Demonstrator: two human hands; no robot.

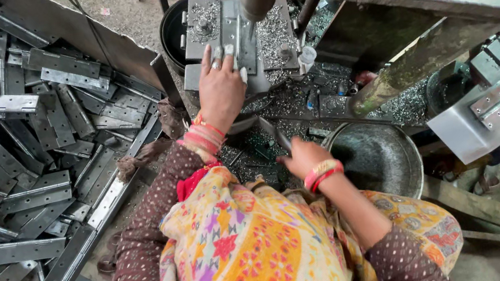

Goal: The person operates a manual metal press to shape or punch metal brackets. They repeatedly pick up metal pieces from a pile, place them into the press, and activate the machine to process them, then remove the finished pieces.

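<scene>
**One head camera, looking steeply down**

A single view, worn on the person's head, faces almost straight down over the patterned shawl (248,254) and both forearms. It sits close: the shoulders fill the lower frame. Taking the drill press jig (226,34) as landmark, it lies at top centre, just beyond the left hand (221,91). The heap of metal hinges (17,150) spreads left of it, the round pan (380,157) lower right. No second view shares the scene.

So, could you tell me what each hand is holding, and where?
The left hand presses flat on a metal hinge plate on the press bed, fingers on its top face. The right hand grips a thin dark handle by its lower end.
</scene>
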